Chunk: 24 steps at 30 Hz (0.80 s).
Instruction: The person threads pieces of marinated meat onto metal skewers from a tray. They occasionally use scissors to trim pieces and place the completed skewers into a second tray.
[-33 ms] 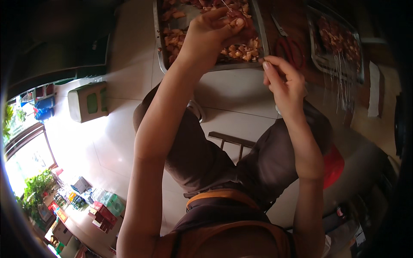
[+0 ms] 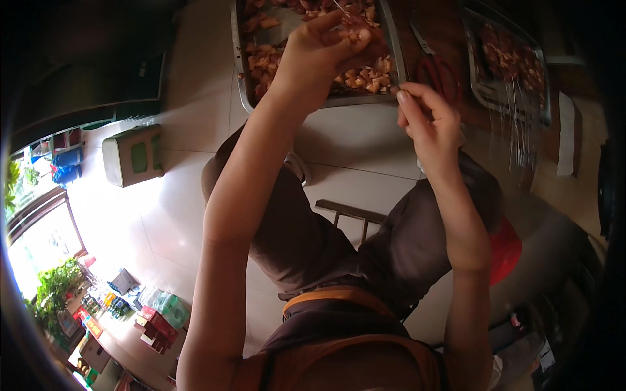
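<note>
My left hand (image 2: 316, 58) is closed in a pinch around a piece of raw meat (image 2: 355, 25), above a metal tray (image 2: 396, 49). A thin metal skewer (image 2: 340, 6) sticks out of the meat at its far side. Loose chunks of meat (image 2: 366, 79) lie in the tray, partly hidden by my left hand. Just off the tray's near right corner, my right hand (image 2: 433, 124) has thumb and forefinger pressed together. What they pinch is too small to make out.
Right of the tray lie scissors (image 2: 438, 73) with red handles. Beyond them, a second tray (image 2: 475, 91) holds skewered meat (image 2: 512, 58), its thin skewers (image 2: 518, 124) jutting over the near edge. A white strip (image 2: 566, 137) lies farther right. A bin (image 2: 134, 156) stands on the floor at left.
</note>
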Motion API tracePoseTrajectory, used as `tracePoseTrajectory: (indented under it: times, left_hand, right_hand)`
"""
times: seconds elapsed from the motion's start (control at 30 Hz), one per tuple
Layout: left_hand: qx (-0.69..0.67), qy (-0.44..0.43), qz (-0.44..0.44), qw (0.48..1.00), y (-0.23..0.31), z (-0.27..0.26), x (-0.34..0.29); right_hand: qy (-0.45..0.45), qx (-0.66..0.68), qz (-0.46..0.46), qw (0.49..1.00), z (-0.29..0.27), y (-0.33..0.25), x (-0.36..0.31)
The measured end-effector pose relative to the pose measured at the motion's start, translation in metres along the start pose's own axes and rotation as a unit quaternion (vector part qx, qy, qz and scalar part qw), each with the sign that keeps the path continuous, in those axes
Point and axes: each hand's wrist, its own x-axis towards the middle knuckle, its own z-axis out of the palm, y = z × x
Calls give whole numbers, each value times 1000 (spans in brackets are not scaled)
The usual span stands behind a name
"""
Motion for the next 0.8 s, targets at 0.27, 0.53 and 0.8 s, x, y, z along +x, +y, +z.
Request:
tracePoseTrajectory:
  times: [0.27, 0.53, 0.8]
  left_hand:
    - [50, -20, -10, 999, -4, 8, -6]
    - [41, -37, -48, 997, -16, 7, -6]
    - [230, 68, -34, 970, -3, -9, -8]
  right_hand:
    - [-7, 48, 33, 998, 5, 0, 7]
    - [15, 71, 35, 997, 3, 2, 9]
    - [237, -265, -200, 913, -70, 7, 35]
